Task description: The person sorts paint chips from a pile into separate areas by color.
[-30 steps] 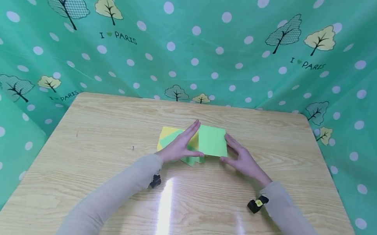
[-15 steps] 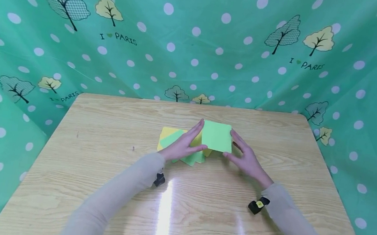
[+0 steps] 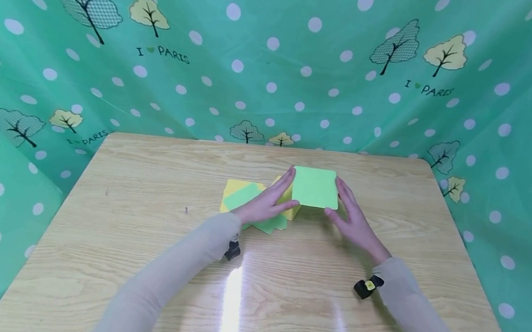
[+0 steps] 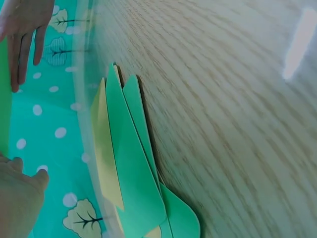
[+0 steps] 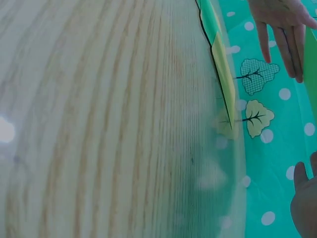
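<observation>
Above the far middle of the table, a light green square card spans the space between both hands. The left hand supports its left side with straight fingers, fingertips at the far corner and thumb near the front corner. Opposite, the right hand touches the right side in the same way, thumb spread from the fingers. In the left wrist view, the right hand shows extended fingers beside the card's edge. Overlapping green cards and yellow cards lie fanned out on the table, partly hidden by the left hand.
The wood-grain table carries bright light reflections. A green dotted cloth printed with trees hangs behind its far edge and at both sides. Each wrist wears a small black camera.
Both hands have moved right and slightly away from the person, carrying the green card with them. More of the yellow cards under it now shows.
</observation>
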A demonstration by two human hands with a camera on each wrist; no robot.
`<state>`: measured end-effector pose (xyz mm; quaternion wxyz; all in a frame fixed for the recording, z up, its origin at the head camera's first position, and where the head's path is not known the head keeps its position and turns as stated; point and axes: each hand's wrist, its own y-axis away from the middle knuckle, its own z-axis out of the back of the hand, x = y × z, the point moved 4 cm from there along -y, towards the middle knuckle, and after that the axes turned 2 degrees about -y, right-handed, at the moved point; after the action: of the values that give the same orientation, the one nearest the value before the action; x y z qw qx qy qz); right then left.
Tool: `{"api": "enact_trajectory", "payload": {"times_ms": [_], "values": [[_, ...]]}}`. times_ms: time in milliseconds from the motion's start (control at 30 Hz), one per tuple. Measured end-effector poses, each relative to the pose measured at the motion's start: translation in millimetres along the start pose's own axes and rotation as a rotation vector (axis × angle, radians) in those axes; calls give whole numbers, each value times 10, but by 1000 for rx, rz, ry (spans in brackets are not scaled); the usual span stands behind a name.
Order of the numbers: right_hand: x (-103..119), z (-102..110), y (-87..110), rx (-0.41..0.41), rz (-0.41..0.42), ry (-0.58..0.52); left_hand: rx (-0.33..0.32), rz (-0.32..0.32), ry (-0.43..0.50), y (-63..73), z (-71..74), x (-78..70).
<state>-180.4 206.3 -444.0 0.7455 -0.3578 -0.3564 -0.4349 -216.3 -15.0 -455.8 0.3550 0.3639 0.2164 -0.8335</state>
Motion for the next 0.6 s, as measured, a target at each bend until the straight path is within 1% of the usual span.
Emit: {"api": "enact_trajectory", "payload": {"times_ms": [100,267,367,467,533,600], "values": [[-153,2,-6,-11,-10,28,16,-2,1,-41,-23,7],[-211,51,-18,-17,-11,40,35,-9,-1,-145,-70,14],[-145,101,-9,-15,-27,27,42,-10,3,-212,-109,12],[-16,158,11,-8,-47,11,47,-9,14,-262,-162,18],[68,197,18,-2,-58,16,51,-5,13,-292,-205,25],[92,232,26,6,-67,28,53,-2,10,-319,-248,26]]}}
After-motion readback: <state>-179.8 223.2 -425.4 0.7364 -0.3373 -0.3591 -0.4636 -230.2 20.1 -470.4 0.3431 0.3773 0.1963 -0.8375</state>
